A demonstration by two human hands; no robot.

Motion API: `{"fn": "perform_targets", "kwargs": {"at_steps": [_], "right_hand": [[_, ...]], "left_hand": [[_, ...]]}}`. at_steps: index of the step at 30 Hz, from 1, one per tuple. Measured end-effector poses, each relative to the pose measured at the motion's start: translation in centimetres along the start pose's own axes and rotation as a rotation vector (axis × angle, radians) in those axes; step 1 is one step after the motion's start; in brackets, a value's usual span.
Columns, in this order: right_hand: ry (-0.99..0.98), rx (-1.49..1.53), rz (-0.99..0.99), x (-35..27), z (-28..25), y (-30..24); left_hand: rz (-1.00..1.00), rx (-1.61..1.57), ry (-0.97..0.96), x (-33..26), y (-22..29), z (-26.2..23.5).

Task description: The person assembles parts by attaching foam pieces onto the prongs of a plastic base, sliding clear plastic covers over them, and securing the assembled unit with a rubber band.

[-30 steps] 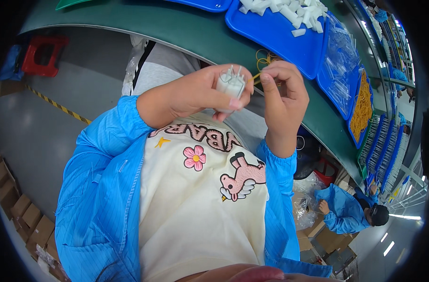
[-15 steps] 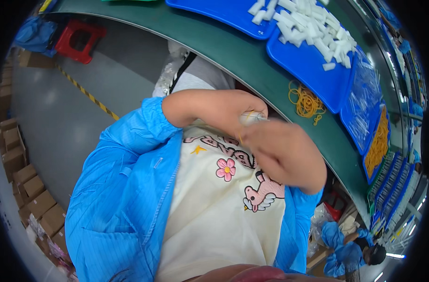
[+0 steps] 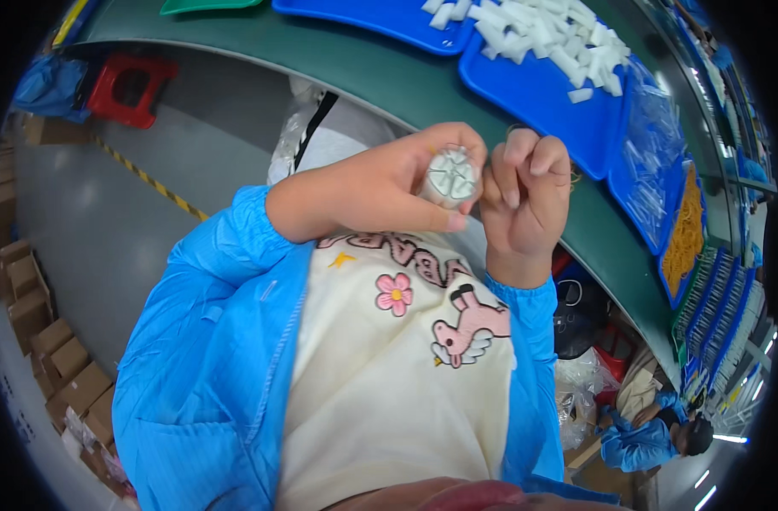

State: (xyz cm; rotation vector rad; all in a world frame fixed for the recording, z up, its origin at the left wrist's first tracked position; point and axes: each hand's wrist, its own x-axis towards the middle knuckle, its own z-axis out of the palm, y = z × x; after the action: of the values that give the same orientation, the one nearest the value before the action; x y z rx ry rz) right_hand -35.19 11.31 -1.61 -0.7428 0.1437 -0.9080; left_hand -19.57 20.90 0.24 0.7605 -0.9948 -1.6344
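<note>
My left hand [image 3: 376,183] is wrapped round a short round bundle of white wedge-shaped pieces [image 3: 451,176]. The bundle's segmented end faces up, and a bit of yellow shows at its edge. Close against the bundle's right side is my right hand [image 3: 532,192], palm toward me with the fingers curled in. Whatever those fingers hold, if anything, is hidden or too thin to make out. Behind the right hand, a few yellow rubber bands [image 3: 575,176] peek out on the green table [image 3: 406,89].
White short pieces [image 3: 559,38] lie heaped on a blue tray [image 3: 525,92]. Farther right are a tray of clear thin plastic pieces [image 3: 649,162] and a tray of orange-yellow rubber bands [image 3: 685,247]. A red stool [image 3: 108,94] stands at left; a person in blue [image 3: 640,439] is at lower right.
My right hand has moved off the front of the bundle to its right side and turned palm toward me. The bundle's end now faces up in my left hand, which has shifted slightly left.
</note>
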Motion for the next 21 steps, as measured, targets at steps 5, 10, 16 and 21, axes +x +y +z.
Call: {"fn": "perform_targets", "kwargs": {"at_steps": [5,10,16,21], "right_hand": [[-0.060,-0.049,0.008,0.1,-0.7,-1.6],[-0.116,-0.532,0.369,-0.3,-0.9,-5.1],[0.182,-0.986,-0.840,6.5,-0.8,-15.7],[0.170,-1.247,-0.562,3.4,-3.3,-13.7]], "left_hand": [[0.028,0.055,-0.001,0.2,-2.0,-0.5],[-0.107,0.035,0.088,-1.0,-1.1,-0.8],[-0.099,-0.001,0.120,-1.3,-2.7,-1.4],[-0.106,-0.050,0.175,-1.1,-3.3,-1.3]]}}
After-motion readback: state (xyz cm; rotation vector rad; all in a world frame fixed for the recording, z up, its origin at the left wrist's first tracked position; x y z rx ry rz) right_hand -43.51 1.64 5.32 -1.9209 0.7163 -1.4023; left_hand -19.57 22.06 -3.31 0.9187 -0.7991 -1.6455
